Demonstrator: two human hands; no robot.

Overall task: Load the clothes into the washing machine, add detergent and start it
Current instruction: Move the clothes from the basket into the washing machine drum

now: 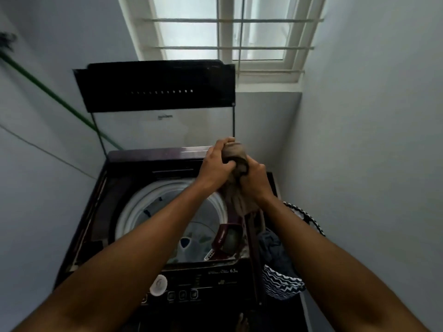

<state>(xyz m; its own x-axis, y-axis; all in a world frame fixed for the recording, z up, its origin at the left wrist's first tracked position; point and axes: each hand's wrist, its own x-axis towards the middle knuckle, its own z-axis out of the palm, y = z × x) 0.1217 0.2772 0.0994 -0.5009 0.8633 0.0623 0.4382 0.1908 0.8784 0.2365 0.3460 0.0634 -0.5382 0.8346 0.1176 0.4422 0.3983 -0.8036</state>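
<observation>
Beside a black-and-white zigzag woven basket point(282, 281) of dark clothes, both hands, left point(215, 164) and right point(255, 179), grip a limp brownish cloth point(236, 154) above the open washing machine point(134, 236), its raised lid point(155, 87) blocking the barred window point(225, 37).

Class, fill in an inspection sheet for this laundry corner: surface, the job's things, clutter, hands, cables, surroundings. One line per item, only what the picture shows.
Surface: dark maroon top-loading washing machine, lid raised; control panel at the near edge.
Job's things: brownish bunched cloth held above the machine's right side; white round drum holds a maroon garment; black-and-white patterned laundry basket with dark blue clothes stands to the right.
Clutter: white round cap on the panel.
Hands: left hand and right hand both grip the cloth.
Cables: green line runs along the left wall; kind unclear.
Surroundings: pale walls, barred window behind.
</observation>
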